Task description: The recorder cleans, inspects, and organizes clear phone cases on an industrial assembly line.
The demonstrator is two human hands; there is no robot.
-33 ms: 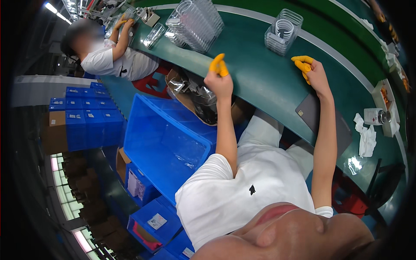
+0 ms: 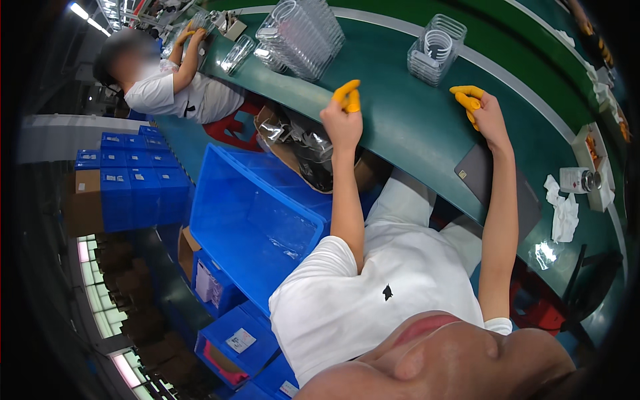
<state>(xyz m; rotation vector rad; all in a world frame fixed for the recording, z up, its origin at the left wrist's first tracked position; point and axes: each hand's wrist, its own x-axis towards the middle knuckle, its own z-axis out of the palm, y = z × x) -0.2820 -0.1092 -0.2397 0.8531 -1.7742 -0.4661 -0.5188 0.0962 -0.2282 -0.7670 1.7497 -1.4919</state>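
Note:
Yellow finger covers wrap the fingertips of both my hands. My left hand point(image 2: 345, 120) is raised over the near edge of the green table point(image 2: 407, 133), its covered fingers bent and drawn together. Over the table to the right, my right hand point(image 2: 489, 120) has its covered fingers curled close together, with the index finger pointing left. Whatever either hand pinches, if anything, is too small or hidden to make out. Beyond my hands stand a tall stack of clear plastic trays point(image 2: 307, 40) and a smaller stack of clear trays point(image 2: 427, 67) with a white coil in it.
A dark flat pad point(image 2: 490, 177) lies under my right forearm. Further right are a jar point(image 2: 575, 180), white tissue point(image 2: 565, 217) and a parts box point(image 2: 593, 150). A large blue bin point(image 2: 253, 220) and a carton with bags point(image 2: 293, 150) stand left. A co-worker point(image 2: 160, 87) sits far left.
My left hand has shifted slightly to the right and its fingers have turned rightward. My right hand is nearly still.

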